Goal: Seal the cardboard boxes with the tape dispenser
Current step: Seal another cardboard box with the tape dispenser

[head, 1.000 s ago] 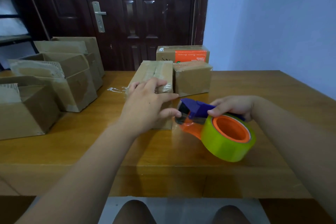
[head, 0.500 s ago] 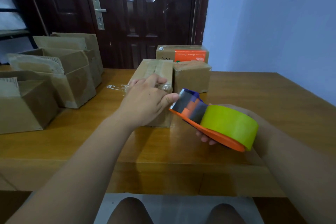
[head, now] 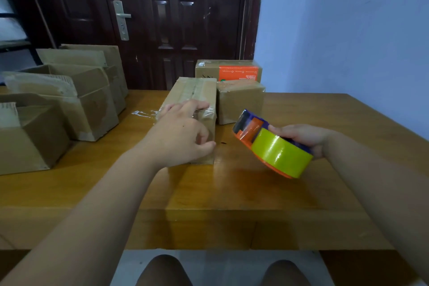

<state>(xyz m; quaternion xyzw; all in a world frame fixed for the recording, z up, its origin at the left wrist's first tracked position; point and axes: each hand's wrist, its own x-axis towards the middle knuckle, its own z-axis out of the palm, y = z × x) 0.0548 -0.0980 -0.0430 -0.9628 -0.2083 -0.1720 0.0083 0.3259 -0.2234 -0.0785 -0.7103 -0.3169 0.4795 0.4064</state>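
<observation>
A long cardboard box with clear tape along its top seam lies in the middle of the wooden table. My left hand wraps over its near end, fingers on the taped top and thumb against the front face. To the right of the box, my right hand grips the orange and purple tape dispenser with its yellow-green roll. The dispenser hangs tilted above the table, cutter end pointing toward the box and a short gap away from it.
A small closed box stands right beside the long one, and a box with an orange label sits behind it. Several open boxes crowd the left side. A scrap of clear tape lies on the table.
My right hand has pulled the dispenser away from the box's near end, rightward and up off the table. My left hand stays on the box end, its thumb shifted lower on the front face.
</observation>
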